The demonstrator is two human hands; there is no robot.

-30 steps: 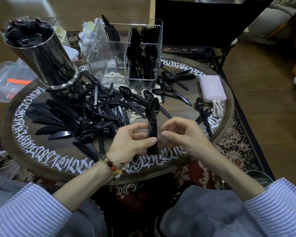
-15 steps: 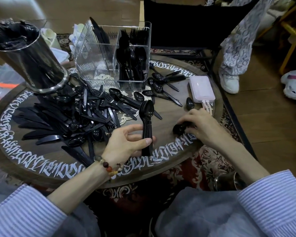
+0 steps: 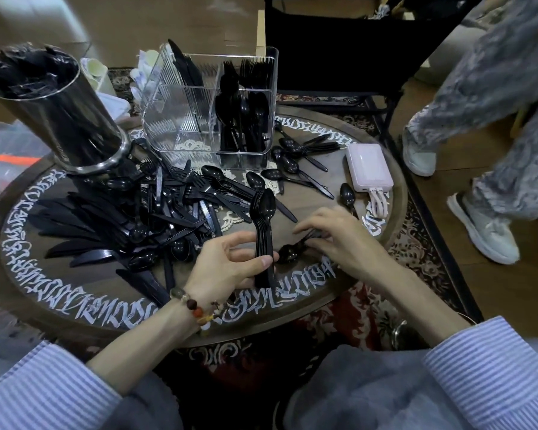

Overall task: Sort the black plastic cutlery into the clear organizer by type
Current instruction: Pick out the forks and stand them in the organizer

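Left hand [image 3: 230, 268] grips the stacked spoons [image 3: 263, 231]; right hand [image 3: 339, 240] pinches a loose spoon [image 3: 289, 252] near the table's front edge: nest bowls aligned.

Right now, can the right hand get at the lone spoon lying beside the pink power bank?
Probably yes: the lone spoon lies uncovered just beyond the right hand, though that hand already pinches another spoon.

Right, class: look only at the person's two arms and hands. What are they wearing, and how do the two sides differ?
Both forearms are bare, with sleeves pushed up toward the elbows: the left sleeve and right sleeve are light blue with fine white stripes. The left wrist carries a beaded bracelet of mixed beads, clear, dark brown, orange and yellow. The left hand and right hand show no rings or gloves, and the right wrist is bare.
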